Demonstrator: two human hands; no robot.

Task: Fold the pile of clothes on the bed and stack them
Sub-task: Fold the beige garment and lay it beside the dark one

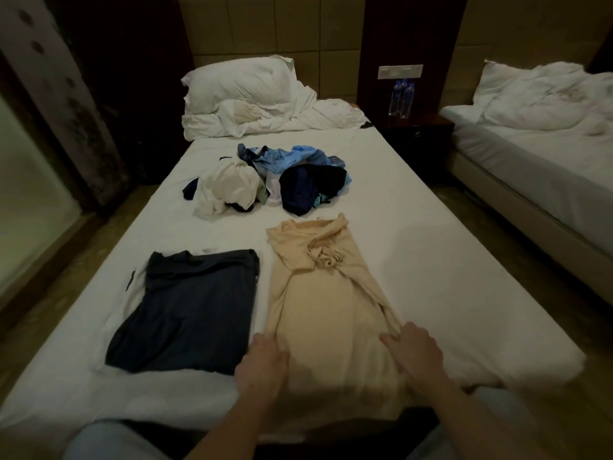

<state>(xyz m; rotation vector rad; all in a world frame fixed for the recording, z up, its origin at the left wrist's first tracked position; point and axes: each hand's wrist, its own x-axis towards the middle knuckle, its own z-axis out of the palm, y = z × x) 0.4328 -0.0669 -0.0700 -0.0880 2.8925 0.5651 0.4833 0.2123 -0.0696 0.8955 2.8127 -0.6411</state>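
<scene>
A long cream-coloured knit garment [326, 293] lies lengthwise on the white bed sheet [431, 260], its sleeves gathered in a loose knot of fabric near the collar. The left hand [262, 363] rests on its near left edge and the right hand [414, 353] on its near right edge; both lie on the cloth, but whether the fingertips pinch the hem or merely press it cannot be told.

Just beside it to the left sits a folded dark navy shirt [189, 310] atop a white piece. Further up the bed waits the unfolded heap of blue, white and black clothes [275, 177].

The risk: folding the hem upward over those bunched sleeves would likely leave a lumpy, lopsided packet that stacks badly. The near end also overhangs the mattress edge and may slide off.
</scene>
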